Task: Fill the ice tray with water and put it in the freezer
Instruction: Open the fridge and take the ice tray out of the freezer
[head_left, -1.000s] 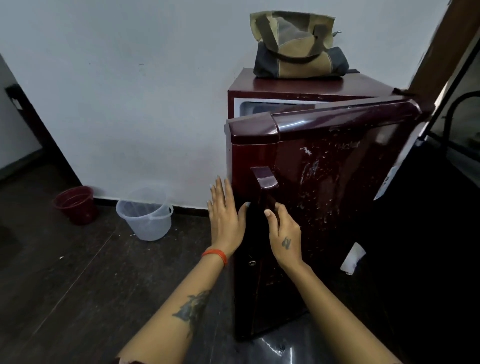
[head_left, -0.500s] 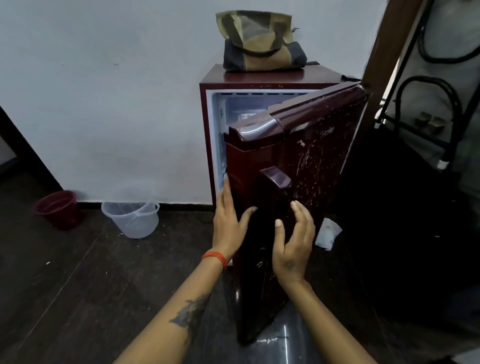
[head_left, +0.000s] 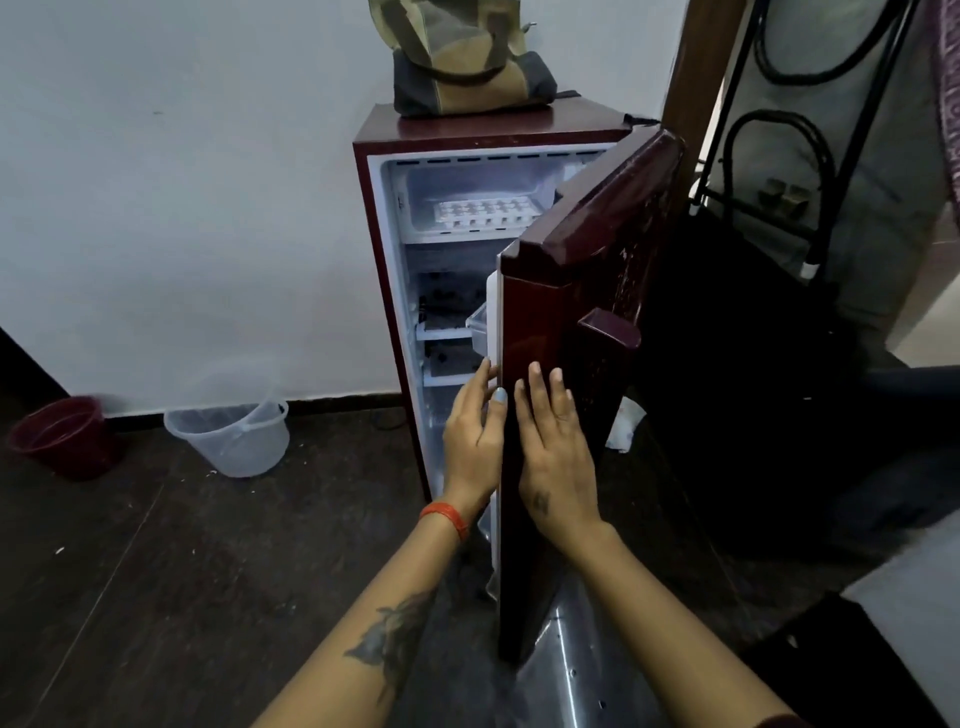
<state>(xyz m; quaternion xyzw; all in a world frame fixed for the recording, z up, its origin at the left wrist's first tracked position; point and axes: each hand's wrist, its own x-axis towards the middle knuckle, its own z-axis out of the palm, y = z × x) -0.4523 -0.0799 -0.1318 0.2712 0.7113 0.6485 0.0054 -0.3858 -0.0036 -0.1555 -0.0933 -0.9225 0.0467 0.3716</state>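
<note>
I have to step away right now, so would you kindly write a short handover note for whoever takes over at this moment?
Left hand: open, fingers on the edge of the fridge door, holding nothing.
Right hand: open, flat on the door's front face, below the handle.
Ice tray: lying in the freezer compartment at the top of the fridge; whether it holds water cannot be told.
Done: door is open wide and the freezer is exposed.
Left: take the tray out, fill it with water, put it back in the freezer, close the door.
</note>
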